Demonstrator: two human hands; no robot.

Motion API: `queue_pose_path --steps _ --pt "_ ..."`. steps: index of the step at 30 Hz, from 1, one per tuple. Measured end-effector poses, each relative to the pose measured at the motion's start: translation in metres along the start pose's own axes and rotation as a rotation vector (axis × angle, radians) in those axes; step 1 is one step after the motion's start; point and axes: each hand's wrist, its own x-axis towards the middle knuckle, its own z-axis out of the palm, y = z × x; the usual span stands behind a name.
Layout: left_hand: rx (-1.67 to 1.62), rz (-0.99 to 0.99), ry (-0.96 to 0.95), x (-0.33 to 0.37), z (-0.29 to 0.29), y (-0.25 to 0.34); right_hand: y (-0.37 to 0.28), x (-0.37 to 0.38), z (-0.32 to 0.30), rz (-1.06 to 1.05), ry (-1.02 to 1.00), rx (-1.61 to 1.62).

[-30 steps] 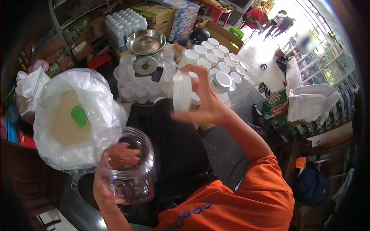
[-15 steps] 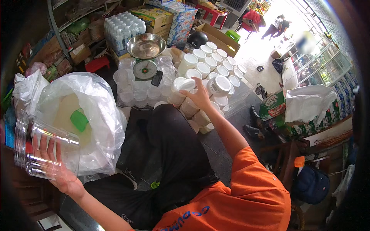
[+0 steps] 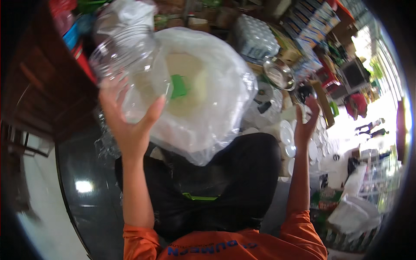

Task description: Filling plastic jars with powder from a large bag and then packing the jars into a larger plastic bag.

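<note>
My left hand [image 3: 130, 125] holds a clear plastic jar [image 3: 145, 60], its fingers seen through the wall and its thumb apart. The jar is tilted over the left side of a big clear plastic bag [image 3: 225, 95]. Inside the bag lies pale, powder-like stuff [image 3: 193, 67] with a green scoop [image 3: 178, 86] on it. My right hand [image 3: 307, 123] is raised above the right knee, fingers apart and nothing in them. Just beyond and beside it are several white-lidded tubs [image 3: 286, 134]. Blur hides some detail.
A metal weighing bowl [image 3: 278, 73] stands beyond the bag, near shrink-wrapped bottles [image 3: 258, 37]. Wooden furniture [image 3: 52, 86] is at the left. On the right, a white plastic sheet [image 3: 357, 212] covers some boxes. My crossed legs sit close to the bag.
The view has turned left, so the bag is now ahead of me. My right hand has let go of a white-lidded tub and lifted. The jar has stayed in my left hand.
</note>
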Motion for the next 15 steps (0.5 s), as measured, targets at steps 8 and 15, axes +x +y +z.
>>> queue_pose_path --steps 8,15 --pt "0.022 -0.077 0.088 0.009 -0.01 -0.015 -0.21 0.015 0.166 -0.389 -0.922 0.278" --pt "0.443 0.048 -0.219 0.05 0.029 -0.032 -0.149 -0.013 0.355 -0.628 -1.199 -0.683"
